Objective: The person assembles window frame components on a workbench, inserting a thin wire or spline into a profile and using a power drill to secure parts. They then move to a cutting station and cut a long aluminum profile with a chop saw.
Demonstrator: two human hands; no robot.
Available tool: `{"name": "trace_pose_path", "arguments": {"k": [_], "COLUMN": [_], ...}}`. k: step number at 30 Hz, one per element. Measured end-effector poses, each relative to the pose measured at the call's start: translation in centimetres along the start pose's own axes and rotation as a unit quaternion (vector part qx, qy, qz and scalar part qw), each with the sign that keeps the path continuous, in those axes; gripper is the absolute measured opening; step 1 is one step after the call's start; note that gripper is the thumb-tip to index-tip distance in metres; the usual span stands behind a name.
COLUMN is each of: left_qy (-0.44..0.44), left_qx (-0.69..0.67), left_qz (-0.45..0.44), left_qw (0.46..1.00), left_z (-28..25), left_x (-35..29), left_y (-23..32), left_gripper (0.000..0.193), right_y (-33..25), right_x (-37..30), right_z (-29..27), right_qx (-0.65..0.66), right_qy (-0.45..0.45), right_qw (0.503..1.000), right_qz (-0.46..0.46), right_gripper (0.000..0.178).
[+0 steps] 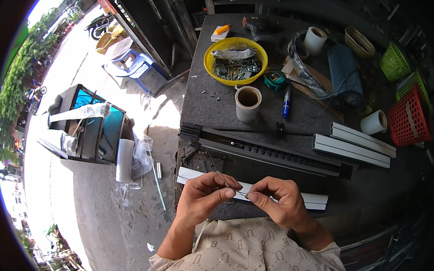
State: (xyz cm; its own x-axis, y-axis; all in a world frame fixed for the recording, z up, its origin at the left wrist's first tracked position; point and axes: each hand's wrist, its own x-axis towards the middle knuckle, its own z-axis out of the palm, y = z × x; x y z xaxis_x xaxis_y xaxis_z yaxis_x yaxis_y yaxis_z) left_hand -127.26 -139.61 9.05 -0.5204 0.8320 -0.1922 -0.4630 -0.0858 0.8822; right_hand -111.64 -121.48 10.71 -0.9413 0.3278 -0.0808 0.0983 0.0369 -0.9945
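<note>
A thin wire or cord (240, 192) spans the small gap between my two hands, close in front of my body. My left hand (205, 195) pinches it between thumb and fingertips. From that hand a loose strand rises toward the dark slotted metal profile (284, 159), which lies across the table beyond my hands. My right hand (281, 202) pinches the wire's other side, thumb against fingers. Under both hands a white profile strip (312, 198) runs along the table's near edge, partly covered by them. Whether the wire is knotted or twisted there is too small to tell.
Beyond the dark profile stand a roll of tape (247, 108), a yellow basket (262, 69) of screws, a tape measure (274, 80) and a blue marker (286, 102). White profiles (352, 150) and a red basket (409, 117) are at right. A dark-framed cart (94, 125) stands left.
</note>
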Motion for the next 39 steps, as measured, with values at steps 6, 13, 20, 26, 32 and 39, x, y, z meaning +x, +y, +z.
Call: {"name": "trace_pose_path", "arguments": {"k": [6, 13, 20, 26, 32, 39], "left_qy": [-0.025, 0.02, 0.036, -0.001, 0.003, -0.054], "left_qx": [-0.057, -0.125, -0.062, 0.012, 0.021, 0.001], "left_qz": [-0.039, -0.065, -0.077, -0.105, -0.09, -0.081], "left_qw": [0.997, 0.99, 0.994, 0.994, 0.996, 0.995], "left_z": [0.0, 1.7, 1.5, 0.9, 0.8, 0.0], "left_x": [0.2, 0.2, 0.3, 0.2, -0.7, -1.2], "left_y": [0.3, 0.4, -0.2, 0.2, 1.2, 1.7], "left_gripper": [0.017, 0.031, 0.034, 0.021, 0.015, 0.014], "right_y": [0.3, 0.3, 0.0, 0.3, 0.1, 0.5], "right_x": [0.2, 0.2, -0.1, 0.1, -0.2, -0.4], "right_z": [0.4, 0.7, 0.9, 0.3, -0.2, 0.1], "right_qx": [-0.018, -0.068, -0.045, -0.047, -0.088, -0.117], "right_qy": [0.016, 0.064, 0.071, 0.08, 0.122, 0.166], "right_qw": [0.998, 0.99, 0.994, 0.989, 0.982, 0.964], "right_qz": [-0.054, -0.106, -0.073, -0.112, -0.113, -0.17], "right_gripper": [0.018, 0.012, 0.013, 0.011, 0.011, 0.009]}}
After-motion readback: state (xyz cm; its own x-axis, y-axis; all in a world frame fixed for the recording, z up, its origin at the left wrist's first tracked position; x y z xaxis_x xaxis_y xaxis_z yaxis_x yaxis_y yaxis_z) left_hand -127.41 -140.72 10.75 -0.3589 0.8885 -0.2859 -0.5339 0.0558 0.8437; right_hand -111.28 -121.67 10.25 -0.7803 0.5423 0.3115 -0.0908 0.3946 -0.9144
